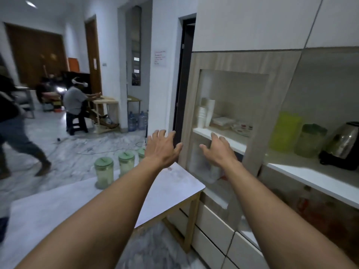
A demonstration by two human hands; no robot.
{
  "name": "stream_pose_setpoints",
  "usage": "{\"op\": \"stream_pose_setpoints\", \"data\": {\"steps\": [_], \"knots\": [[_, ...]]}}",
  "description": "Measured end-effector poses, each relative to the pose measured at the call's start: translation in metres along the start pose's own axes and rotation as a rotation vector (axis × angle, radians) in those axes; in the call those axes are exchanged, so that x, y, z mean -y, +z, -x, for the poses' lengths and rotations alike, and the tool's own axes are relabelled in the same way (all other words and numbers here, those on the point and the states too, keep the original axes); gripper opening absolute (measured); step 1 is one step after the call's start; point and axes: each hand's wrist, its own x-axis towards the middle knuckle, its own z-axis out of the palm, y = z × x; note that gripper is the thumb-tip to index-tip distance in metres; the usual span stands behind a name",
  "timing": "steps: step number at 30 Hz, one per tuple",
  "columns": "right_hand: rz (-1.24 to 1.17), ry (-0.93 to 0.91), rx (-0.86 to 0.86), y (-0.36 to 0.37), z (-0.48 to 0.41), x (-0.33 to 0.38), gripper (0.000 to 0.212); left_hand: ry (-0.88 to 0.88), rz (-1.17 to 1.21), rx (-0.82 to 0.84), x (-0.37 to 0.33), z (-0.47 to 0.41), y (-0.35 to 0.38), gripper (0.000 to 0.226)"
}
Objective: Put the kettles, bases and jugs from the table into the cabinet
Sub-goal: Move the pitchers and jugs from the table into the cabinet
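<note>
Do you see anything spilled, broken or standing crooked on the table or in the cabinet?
Nothing stands out. Three green-lidded jugs stand upright on the table. In the cabinet, a kettle sits on its base beside two jugs. Both the left hand and the right hand are empty.

White walls [171, 26], grey-veined marble floor [81, 150], dark wooden double door [37, 55], oval ceiling light [31, 4], blue water bottles [138, 121]

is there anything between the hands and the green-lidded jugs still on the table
Nothing visible blocks them. Both the left hand and the right hand are empty and spread above the table's far end. The three jugs stand in a row at the far left edge, with only bare tabletop between them and the hands.
</note>
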Motion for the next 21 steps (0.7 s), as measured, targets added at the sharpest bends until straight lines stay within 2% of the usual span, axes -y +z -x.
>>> {"op": "stream_pose_setpoints", "data": {"steps": [13,21], "knots": [[0.014,-0.246,0.166,0.167,-0.053,0.181,0.069,-0.335,-0.130,0.032,0.225,0.007,-0.017,0.061],[-0.016,-0.311,0.219,0.263,-0.079,0.240,0.065,-0.433,-0.089,0.104,0.314,0.004,0.014,0.059]]}}
